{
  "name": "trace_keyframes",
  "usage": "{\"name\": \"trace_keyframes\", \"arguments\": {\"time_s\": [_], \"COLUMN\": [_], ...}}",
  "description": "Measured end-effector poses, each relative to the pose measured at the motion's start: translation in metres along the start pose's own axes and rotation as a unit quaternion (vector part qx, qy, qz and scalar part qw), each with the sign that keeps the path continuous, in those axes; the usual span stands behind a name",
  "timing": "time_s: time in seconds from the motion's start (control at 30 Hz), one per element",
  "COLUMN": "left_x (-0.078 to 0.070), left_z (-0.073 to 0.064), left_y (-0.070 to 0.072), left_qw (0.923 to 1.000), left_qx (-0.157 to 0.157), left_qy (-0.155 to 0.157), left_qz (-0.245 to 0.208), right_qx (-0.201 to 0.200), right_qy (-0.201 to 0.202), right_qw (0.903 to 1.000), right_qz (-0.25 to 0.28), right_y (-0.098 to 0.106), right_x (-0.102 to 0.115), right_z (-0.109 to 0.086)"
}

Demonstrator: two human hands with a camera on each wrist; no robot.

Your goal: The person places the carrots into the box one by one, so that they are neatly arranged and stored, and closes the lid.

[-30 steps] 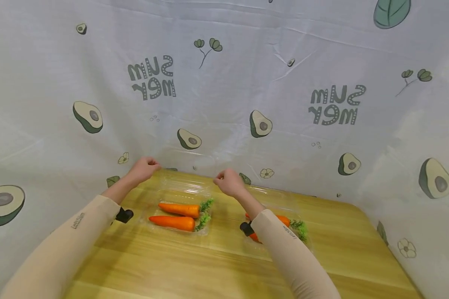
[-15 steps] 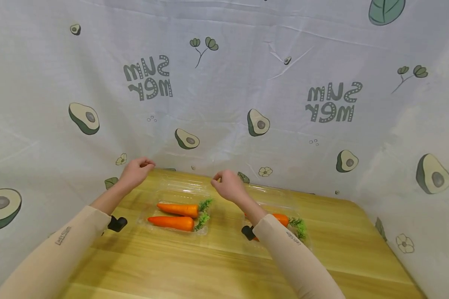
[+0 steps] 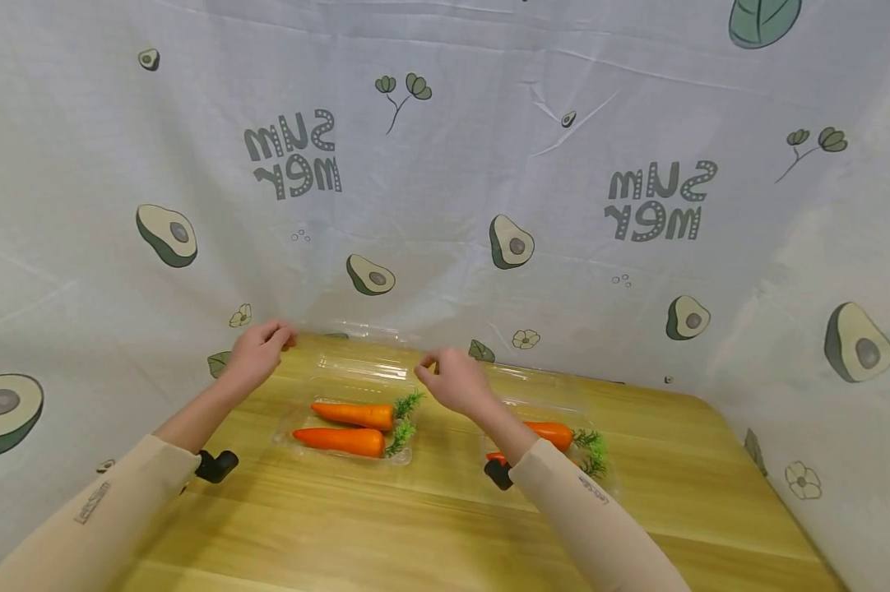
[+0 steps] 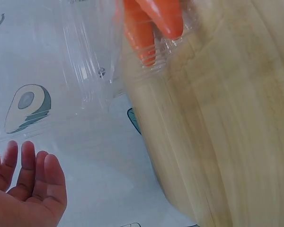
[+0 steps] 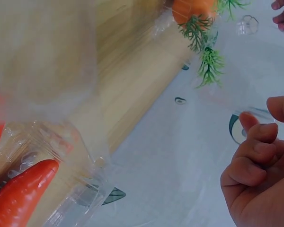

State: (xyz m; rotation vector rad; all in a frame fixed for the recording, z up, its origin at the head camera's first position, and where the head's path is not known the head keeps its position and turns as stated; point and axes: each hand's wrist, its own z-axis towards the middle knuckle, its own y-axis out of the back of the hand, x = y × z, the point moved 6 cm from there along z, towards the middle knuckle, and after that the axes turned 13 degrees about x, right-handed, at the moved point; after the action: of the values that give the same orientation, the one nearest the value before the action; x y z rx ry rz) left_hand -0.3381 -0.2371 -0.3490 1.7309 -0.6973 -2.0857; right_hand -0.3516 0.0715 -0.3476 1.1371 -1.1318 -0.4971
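Two orange carrots [image 3: 340, 441] with green tops lie in a clear plastic clamshell container [image 3: 396, 460] left of the table's middle. Its clear lid [image 3: 356, 367] is swung back at the far edge. My left hand [image 3: 256, 353] hovers beyond the lid's left side; in the left wrist view its relaxed fingers [image 4: 27, 156] hold nothing, close to the lid's edge. My right hand [image 3: 456, 381] is at the lid's right side. In the right wrist view its thumb and index fingertip stand apart near the clear lid edge, other fingers loosely curled.
A second clear clamshell [image 3: 537, 386] with carrots [image 3: 552, 434] stands to the right, partly hidden by my right forearm. A patterned white curtain [image 3: 445, 164] hangs right behind the wooden table [image 3: 341, 526]. Black wrist mounts [image 3: 217, 466] sit on both wrists.
My left hand has drawn back left and down, away from the lid. The right hand has lowered slightly. The lid's upper edge has dropped lower against the curtain. The carrots have not moved.
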Motion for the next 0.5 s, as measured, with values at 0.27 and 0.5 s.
{"name": "trace_keyframes", "arguments": {"time_s": [0.27,0.5], "left_x": [0.002,0.005], "left_z": [-0.018,-0.033], "left_y": [-0.002,-0.004], "left_qw": [0.9993,0.9993], "left_qx": [0.000,0.000], "left_qy": [0.000,-0.012], "left_qz": [-0.037,-0.034], "right_qx": [-0.004,0.012], "right_qy": [0.015,0.015], "right_qw": [0.9996,0.9989], "right_qz": [-0.023,-0.044], "right_y": [-0.003,-0.010], "right_x": [0.004,0.005], "right_z": [-0.010,-0.018]}}
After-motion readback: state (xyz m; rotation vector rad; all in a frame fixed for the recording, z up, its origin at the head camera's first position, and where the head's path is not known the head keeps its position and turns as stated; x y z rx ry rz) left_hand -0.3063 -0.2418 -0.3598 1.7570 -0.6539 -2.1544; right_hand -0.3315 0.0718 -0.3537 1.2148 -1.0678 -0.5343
